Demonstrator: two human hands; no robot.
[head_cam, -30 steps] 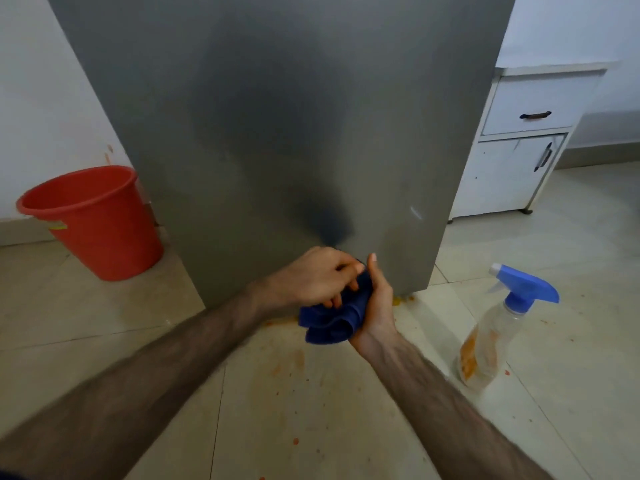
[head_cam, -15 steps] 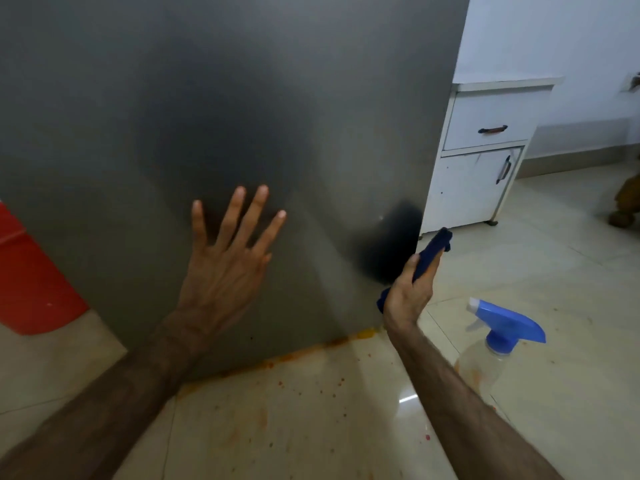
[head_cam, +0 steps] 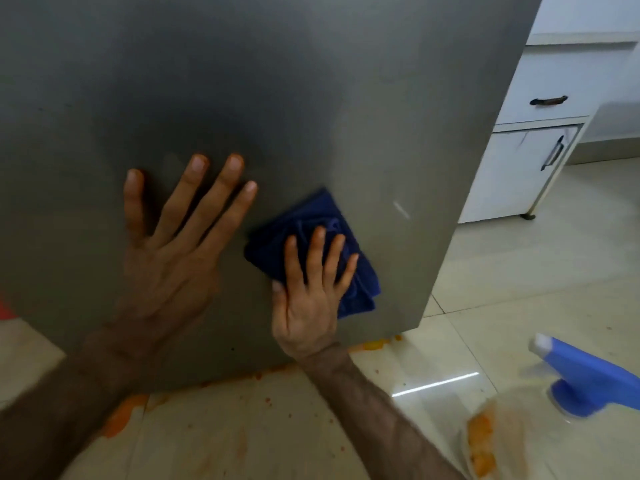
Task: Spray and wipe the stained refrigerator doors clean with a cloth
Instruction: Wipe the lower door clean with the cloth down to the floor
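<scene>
Mid-wipe: right hand [head_cam: 308, 306], fingers flat, presses blue cloth [head_cam: 311, 220] on fridge door [head_cam: 311, 98]; left hand [head_cam: 173, 258] flat, splayed at 9 o'clock; door looks mostly clean, orange mess below

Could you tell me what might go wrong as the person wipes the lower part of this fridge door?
The orange spill on the floor along the door's bottom edge could get picked up by the blue cloth and smeared back onto the refrigerator door. The bare left hand pressed flat on the door may leave prints. The spray bottle stands close by the right arm, so a backward stroke might knock it over.
</scene>
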